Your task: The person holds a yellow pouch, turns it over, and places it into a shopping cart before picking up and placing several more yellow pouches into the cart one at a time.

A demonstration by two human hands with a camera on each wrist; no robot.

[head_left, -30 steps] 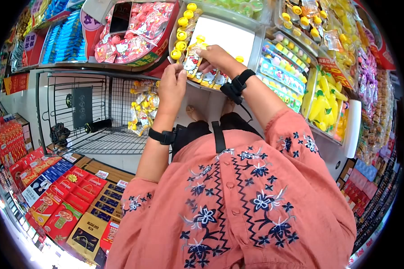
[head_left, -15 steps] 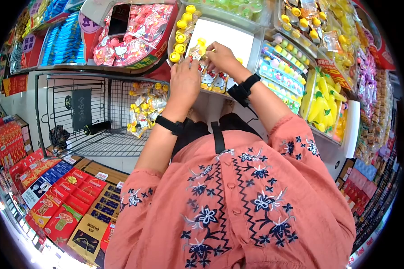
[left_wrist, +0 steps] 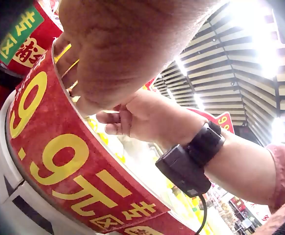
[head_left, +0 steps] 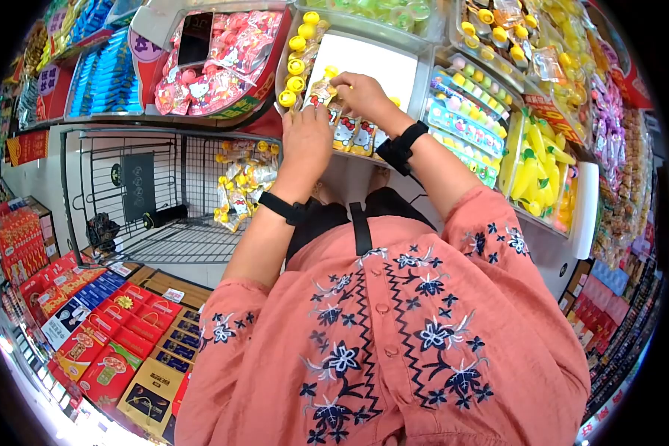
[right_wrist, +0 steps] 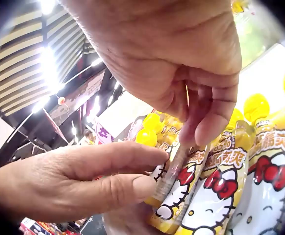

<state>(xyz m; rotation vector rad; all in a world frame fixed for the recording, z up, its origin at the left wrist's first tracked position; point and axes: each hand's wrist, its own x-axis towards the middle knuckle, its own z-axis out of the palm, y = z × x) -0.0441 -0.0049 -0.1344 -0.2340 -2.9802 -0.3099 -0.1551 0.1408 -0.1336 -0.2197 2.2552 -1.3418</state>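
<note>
Yellow-capped cartoon-cat pouches [head_left: 346, 135] stand side by side along the front of a clear bin [head_left: 426, 70], before a white board [head_left: 372, 59]. My right hand [head_left: 364, 97] is over this row. In the right wrist view its curled fingertips pinch the upper edge of a pouch [right_wrist: 179, 198]. My left hand [head_left: 308, 145] reaches over the bin's front edge. Its index finger and thumb lie fairly straight against the left side of the row in the right wrist view. More pouches, with yellow caps [head_left: 296, 67], line the bin's left side.
Left of me, a wire shopping cart [head_left: 126, 238] holds several similar pouches [head_left: 238, 186]. A phone [head_left: 195, 39] lies on pink packets [head_left: 238, 44] in the adjoining bin. A red price strip [left_wrist: 69, 156] curves along the display front. Yellow banana-shaped packs [head_left: 539, 160] are at right.
My left hand has moved up and right from the bin's corner, its fingers now over the edge by the pouches. My right hand has shifted slightly and stays at the row.
</note>
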